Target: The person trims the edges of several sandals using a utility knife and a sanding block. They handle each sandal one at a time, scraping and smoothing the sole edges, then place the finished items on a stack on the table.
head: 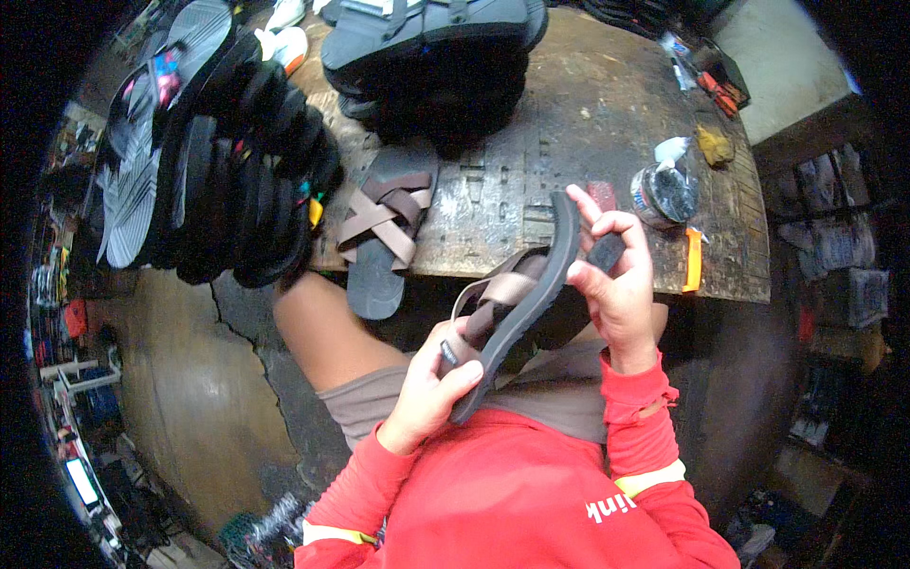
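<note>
My left hand (434,387) grips one end of a strappy sandal (522,309), its thumb on the sole edge and its fingers at the beige strap. The sandal is turned on its side, its dark sole edge facing up. By the sandal's far end, my right hand (622,281) holds a small dark block (606,252) between its fingers, with the thumb close to the sole; whether the thumb touches it I cannot tell. A matching sandal (387,231) with crossed brown and beige straps lies on the wooden table (483,213), its lower end past the front edge.
Stacked dark sandals (135,192) stand at the table's left, and another pile (434,64) at the back. On the right are a jar (665,193), an orange-handled tool (692,260), a yellow lump (714,146) and a reddish block (601,195).
</note>
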A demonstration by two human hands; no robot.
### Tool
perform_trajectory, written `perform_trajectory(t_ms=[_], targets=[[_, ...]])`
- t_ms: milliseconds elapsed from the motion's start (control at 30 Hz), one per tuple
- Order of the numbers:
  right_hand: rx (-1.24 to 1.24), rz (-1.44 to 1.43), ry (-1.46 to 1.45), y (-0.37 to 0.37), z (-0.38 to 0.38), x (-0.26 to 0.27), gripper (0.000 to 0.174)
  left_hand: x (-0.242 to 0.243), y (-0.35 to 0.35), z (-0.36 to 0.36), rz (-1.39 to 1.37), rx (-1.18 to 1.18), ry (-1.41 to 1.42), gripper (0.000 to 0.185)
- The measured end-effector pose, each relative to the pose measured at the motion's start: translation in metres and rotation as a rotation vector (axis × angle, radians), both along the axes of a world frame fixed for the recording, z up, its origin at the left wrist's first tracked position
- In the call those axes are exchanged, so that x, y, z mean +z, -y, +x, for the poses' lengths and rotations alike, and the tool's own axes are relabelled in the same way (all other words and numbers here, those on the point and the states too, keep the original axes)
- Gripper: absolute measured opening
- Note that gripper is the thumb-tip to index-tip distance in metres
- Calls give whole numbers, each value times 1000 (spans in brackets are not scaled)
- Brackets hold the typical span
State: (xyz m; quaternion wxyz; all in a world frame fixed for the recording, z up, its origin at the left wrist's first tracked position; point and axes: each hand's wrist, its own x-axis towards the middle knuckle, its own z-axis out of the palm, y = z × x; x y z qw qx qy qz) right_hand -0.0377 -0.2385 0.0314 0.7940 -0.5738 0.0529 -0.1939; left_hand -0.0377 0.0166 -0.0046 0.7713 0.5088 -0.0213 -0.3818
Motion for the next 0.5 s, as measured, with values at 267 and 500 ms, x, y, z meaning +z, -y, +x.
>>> perform_trajectory(t_ms=[267, 500], targets=[[103, -80, 94, -2, -9, 2, 68, -2, 10, 0, -99, 10, -37, 127], [221, 283, 29, 5, -19, 10, 66, 0, 7, 5, -180, 0, 101, 153]])
